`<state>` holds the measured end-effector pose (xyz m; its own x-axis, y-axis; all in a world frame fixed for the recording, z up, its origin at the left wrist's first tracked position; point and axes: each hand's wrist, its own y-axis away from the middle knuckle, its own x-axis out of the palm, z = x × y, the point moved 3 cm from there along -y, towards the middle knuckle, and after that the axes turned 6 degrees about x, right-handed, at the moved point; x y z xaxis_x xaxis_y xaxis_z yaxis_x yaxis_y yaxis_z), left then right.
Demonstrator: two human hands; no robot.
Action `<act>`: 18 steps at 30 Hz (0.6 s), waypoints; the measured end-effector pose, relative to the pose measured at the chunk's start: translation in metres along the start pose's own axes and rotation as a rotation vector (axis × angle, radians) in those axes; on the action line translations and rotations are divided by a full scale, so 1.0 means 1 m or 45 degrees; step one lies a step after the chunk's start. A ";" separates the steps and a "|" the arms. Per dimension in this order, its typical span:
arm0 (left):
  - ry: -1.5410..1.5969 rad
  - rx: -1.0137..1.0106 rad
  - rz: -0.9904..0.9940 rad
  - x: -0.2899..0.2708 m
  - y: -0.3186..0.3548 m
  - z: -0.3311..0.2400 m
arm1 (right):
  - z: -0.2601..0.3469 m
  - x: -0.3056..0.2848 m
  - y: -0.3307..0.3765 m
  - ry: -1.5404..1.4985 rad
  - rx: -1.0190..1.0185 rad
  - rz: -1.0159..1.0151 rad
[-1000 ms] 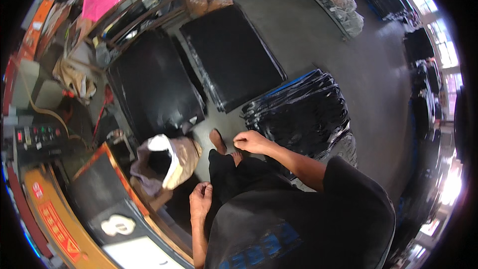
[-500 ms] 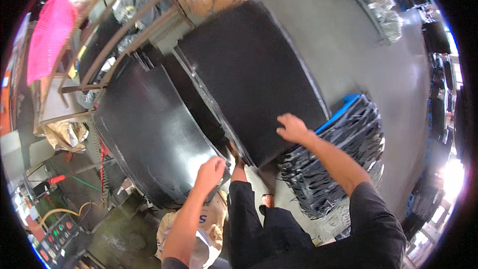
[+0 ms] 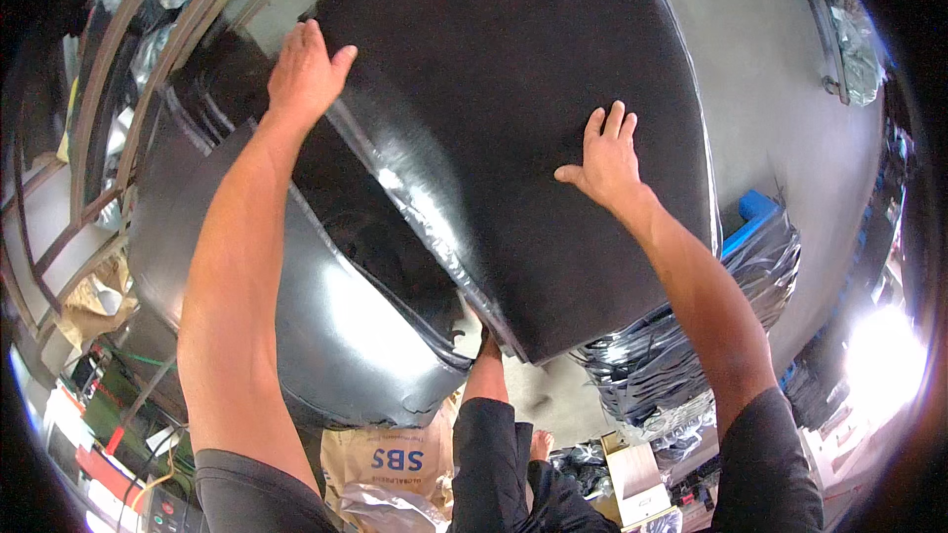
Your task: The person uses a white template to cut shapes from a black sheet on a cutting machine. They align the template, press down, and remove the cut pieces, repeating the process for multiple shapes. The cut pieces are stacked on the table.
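A large black sheet (image 3: pixel 513 118), perhaps the top of a stack, spreads across the middle. My right hand (image 3: pixel 612 158) is over its right part, fingers spread and palm down, seemingly touching the surface. At the sheet's far left corner is my left hand (image 3: pixel 308 74), its fingers stretched forward and thumb apart. I cannot tell whether its fingertips press on the edge. Left of a dark gap lies a second glossy black sheet (image 3: pixel 326 326), its near edge curving down. Neither hand holds anything that I can see.
Many black strips (image 3: pixel 642 375) hang in a bundle near a blue piece (image 3: pixel 752 217) at the right. A brown paper sack (image 3: pixel 390 459) stands below the left sheet. Curved rack bars (image 3: pixel 148 69) rise at the far left. My leg is beside the gap.
My left hand has reached forward from over the left sheet to the far corner of the middle one, opening from a curled shape. My right hand has moved forward and spread. The view has shifted.
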<state>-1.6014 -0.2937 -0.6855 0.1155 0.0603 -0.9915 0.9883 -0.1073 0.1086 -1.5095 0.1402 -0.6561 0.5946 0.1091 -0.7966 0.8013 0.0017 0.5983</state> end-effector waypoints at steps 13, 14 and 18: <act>-0.170 -0.373 0.697 -0.045 -0.071 -0.009 | 0.000 -0.006 -0.003 -0.118 0.023 0.141; -0.218 -0.290 0.735 -0.051 -0.074 -0.016 | 0.000 -0.007 -0.003 -0.127 0.015 0.131; -0.379 0.140 0.864 -0.057 -0.062 -0.076 | -0.003 -0.004 -0.004 -0.138 -0.013 0.108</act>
<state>-1.6618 -0.2155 -0.6305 0.6488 -0.3235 -0.6888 0.6923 -0.1250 0.7107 -1.5149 0.1430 -0.6553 0.6646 0.0011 -0.7472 0.7471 0.0073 0.6646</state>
